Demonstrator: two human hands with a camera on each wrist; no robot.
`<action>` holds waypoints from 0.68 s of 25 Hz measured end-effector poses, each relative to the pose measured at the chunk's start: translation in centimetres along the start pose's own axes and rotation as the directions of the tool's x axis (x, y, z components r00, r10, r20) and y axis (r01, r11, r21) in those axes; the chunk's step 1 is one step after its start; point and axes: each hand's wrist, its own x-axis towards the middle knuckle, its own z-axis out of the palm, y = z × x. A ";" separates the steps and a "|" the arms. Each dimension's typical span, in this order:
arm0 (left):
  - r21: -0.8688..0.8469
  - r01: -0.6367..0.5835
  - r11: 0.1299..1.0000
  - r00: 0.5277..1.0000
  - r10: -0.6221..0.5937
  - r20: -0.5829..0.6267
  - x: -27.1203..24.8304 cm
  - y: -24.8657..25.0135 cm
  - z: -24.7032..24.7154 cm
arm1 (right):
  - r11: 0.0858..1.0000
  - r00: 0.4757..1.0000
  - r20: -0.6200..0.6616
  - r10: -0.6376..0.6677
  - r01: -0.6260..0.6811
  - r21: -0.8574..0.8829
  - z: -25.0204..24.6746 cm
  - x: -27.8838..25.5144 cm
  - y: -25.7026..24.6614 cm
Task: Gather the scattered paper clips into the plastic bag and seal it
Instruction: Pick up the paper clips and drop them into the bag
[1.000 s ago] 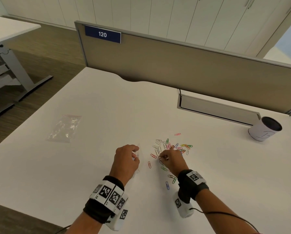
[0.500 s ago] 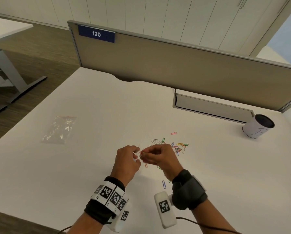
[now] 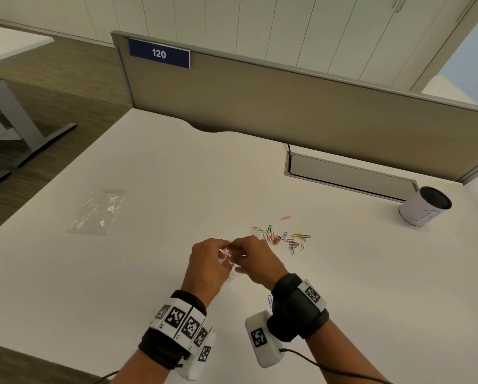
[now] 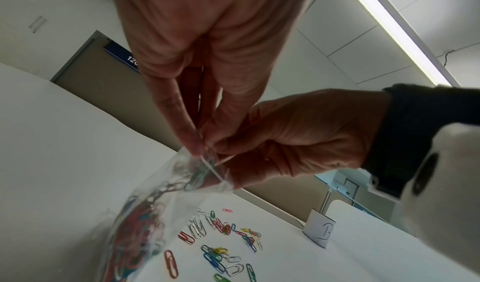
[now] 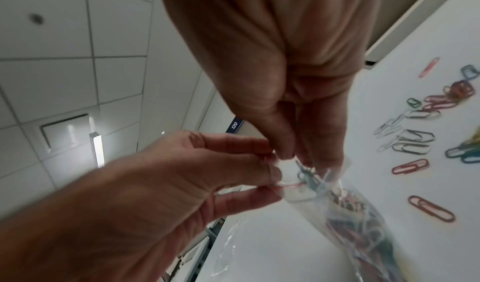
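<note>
From the head view, the left hand (image 3: pixel 204 268) and right hand (image 3: pixel 255 259) met above the white bench (image 3: pixel 149 273), both pinching a small plastic bag (image 3: pixel 228 259); loose paper clips (image 3: pixel 283 238) lay just right of the grip. From the left wrist, the bag hung below the pinching fingertips (image 4: pixel 192 142), full of clips. From the right wrist, the right hand's grip held clips at the bag's mouth.
</note>
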 end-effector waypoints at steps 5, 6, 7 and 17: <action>-0.007 0.029 1.000 1.000 -0.029 -0.008 0.4 -0.3 0.2 | 0.973 0.992 -0.123 -0.016 0.044 0.225 -1.3 -1.7 0.4; -0.012 0.023 1.000 1.000 -0.023 -0.006 0.4 -0.2 0.2 | 0.971 0.978 -0.209 -0.006 0.056 0.234 -2.0 -2.5 1.3; -0.014 0.013 1.000 1.000 -0.013 -0.006 0.4 -0.2 0.1 | 0.977 0.959 -0.284 0.021 0.041 0.209 -2.7 -3.2 3.0; -0.005 -0.005 1.000 1.000 0.005 -0.003 0.3 -0.7 0.2 | 0.903 0.896 -0.190 0.402 -0.422 -0.077 -0.5 -4.3 10.6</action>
